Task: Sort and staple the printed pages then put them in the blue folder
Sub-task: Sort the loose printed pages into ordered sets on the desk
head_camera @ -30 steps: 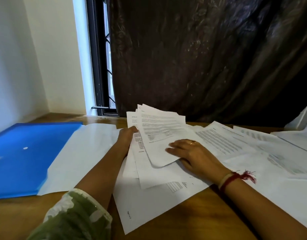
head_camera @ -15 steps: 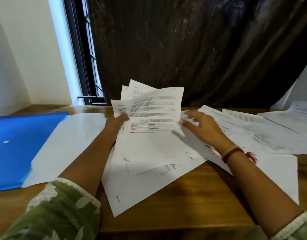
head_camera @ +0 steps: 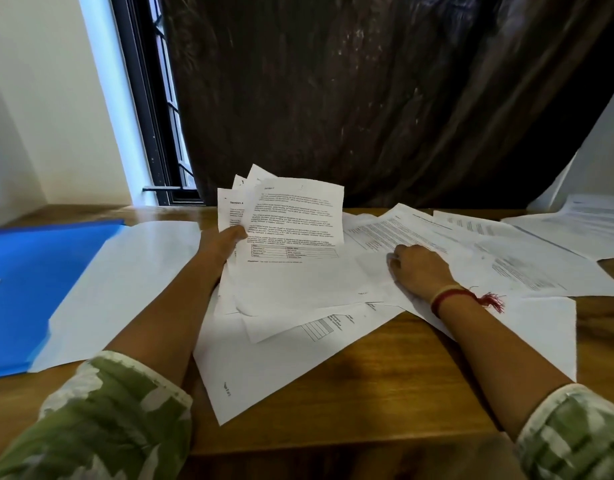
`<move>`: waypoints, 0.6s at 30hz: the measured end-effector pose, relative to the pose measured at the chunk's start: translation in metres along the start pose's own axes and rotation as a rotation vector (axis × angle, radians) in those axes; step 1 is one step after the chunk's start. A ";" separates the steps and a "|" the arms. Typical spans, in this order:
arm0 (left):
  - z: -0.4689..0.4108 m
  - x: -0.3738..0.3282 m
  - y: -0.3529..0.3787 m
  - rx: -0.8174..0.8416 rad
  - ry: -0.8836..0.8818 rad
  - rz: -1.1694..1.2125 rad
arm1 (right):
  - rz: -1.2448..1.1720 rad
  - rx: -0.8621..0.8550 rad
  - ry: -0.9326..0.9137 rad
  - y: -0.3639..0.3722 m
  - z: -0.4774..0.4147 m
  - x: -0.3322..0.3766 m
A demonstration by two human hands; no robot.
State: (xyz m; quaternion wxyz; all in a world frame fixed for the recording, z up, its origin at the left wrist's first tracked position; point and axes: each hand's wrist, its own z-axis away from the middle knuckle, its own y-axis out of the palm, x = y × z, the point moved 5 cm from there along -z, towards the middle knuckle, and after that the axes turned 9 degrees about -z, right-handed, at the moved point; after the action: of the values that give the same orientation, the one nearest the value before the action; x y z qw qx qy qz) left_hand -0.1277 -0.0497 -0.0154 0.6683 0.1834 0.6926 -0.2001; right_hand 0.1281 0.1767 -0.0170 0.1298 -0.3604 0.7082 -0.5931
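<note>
The left hand (head_camera: pixel 222 242) grips a fanned sheaf (head_camera: pixel 298 220) of printed paper, with the thumb across the front sheet's left edge and the fingers behind. The sheaf stands tilted up off the table (head_camera: pixel 385 393), its top toward twelve o'clock and its lower ends on the pile. The front sheet shows paragraphs and a small grid near its foot; one behind it reads "Section 4".

The right hand (head_camera: pixel 421 268) lies knuckles-up at three o'clock of the sheaf, on spread pages (head_camera: pixel 489 247), with the fingers bent down onto the paper. Whether they pinch anything I cannot tell. A red thread (head_camera: pixel 451 299) with a tassel circles that wrist. More pages overlap out toward two o'clock, and others lie under the sheaf toward six o'clock, one printed with a grey grid.

The folder (head_camera: pixel 28 282), blue, lies flat at nine o'clock, well apart from both hands. A blank white sheet (head_camera: pixel 125 289) overlaps its right edge, just beside the left forearm. Green patterned sleeves (head_camera: pixel 118 417) show at seven and five o'clock. A dark curtain (head_camera: pixel 367 98) hangs behind the table at twelve, with a window (head_camera: pixel 149 116) at eleven.
</note>
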 end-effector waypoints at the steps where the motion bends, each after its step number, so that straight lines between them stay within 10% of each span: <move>1: 0.001 0.000 0.001 0.001 0.008 -0.006 | 0.016 -0.023 0.002 -0.001 0.000 0.001; 11: -0.006 0.003 0.001 0.026 0.042 -0.040 | -1.243 -0.276 0.243 -0.005 -0.012 -0.020; 18: -0.011 0.005 0.003 0.069 0.078 -0.171 | -0.450 -0.085 0.335 -0.006 -0.030 -0.049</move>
State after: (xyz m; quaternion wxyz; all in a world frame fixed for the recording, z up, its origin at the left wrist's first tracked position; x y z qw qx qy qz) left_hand -0.1359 -0.0416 -0.0199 0.6145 0.1544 0.7239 -0.2728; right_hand 0.1464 0.2318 -0.0155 -0.1392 -0.4110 0.6461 -0.6279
